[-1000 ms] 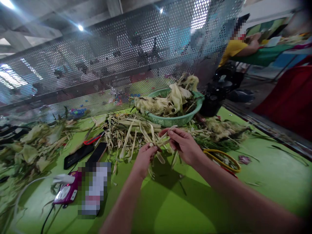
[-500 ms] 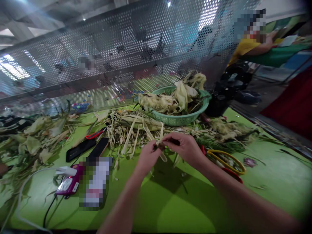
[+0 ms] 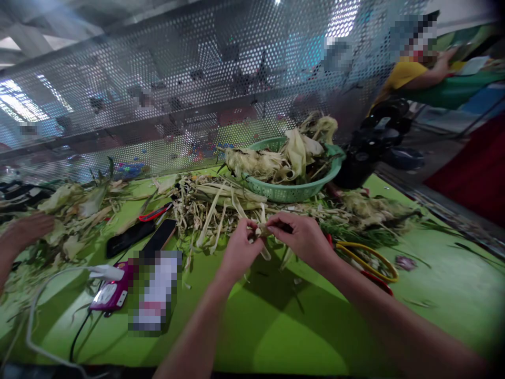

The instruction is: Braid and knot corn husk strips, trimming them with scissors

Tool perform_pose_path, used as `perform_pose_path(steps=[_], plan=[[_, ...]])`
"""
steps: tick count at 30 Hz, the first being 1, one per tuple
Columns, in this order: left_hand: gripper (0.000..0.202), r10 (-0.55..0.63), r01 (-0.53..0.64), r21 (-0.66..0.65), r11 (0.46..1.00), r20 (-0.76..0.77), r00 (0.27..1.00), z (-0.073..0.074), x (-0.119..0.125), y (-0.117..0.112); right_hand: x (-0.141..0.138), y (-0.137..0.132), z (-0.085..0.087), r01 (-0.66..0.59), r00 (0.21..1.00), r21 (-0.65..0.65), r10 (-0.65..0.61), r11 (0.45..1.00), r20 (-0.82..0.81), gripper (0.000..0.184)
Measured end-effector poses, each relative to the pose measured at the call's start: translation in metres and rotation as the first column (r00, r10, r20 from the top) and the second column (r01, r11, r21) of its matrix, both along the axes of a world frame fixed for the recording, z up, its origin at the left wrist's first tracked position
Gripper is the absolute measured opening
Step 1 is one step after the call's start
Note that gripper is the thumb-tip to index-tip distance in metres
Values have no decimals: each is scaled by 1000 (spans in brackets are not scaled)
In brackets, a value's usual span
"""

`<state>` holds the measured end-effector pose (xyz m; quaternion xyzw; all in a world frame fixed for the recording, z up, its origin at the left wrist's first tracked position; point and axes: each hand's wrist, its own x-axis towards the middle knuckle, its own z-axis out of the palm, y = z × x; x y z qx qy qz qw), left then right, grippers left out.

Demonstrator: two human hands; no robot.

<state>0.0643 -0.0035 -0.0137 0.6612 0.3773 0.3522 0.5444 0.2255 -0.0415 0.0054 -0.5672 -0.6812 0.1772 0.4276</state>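
In the head view, a thin pale strip of what looks like corn husk (image 3: 262, 215) runs up and down between my hands over the green table. My left hand (image 3: 241, 251) pinches it from the left, thumb and fingers pressed together. My right hand (image 3: 299, 235) pinches the same strip from the right, its fingertips almost touching the left ones. The exact grip point is small and partly hidden by the fingers. Just behind lies a heap of pale knotted strips and husk pieces (image 3: 205, 208).
Behind the heap stands a green basket (image 3: 276, 193) of husks and silk. Yellow-and-red-handled scissors (image 3: 389, 267) lie right. At left are a red cutter (image 3: 155, 212), phones (image 3: 160, 238), a purple power adapter (image 3: 108, 295) and another person's hand (image 3: 29, 230). A perforated screen (image 3: 158, 126) closes the back.
Another person's hand has come in over the leaves at the left. My left fingers have shifted up slightly on the strip; my right hand stays nearly in place.
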Motion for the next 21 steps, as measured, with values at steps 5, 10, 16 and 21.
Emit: perform_pose_path(steps=[5,10,16,21], plan=[[24,-16,21,-78,997,70,997,2,-2,1,2,1,2,-72,997,10,72,997,-30,10],[24,-73,90,-157,983,109,991,4,-5,3,6,4,-2,-149,979,-60,138,987,-147,13],[24,-139,165,-217,962,133,981,7,-7,5,12,7,-1,-231,955,-165,191,959,-229,11],[23,-187,215,-232,949,137,973,9,-9,4,13,7,2,-271,948,-203,225,941,-223,11]])
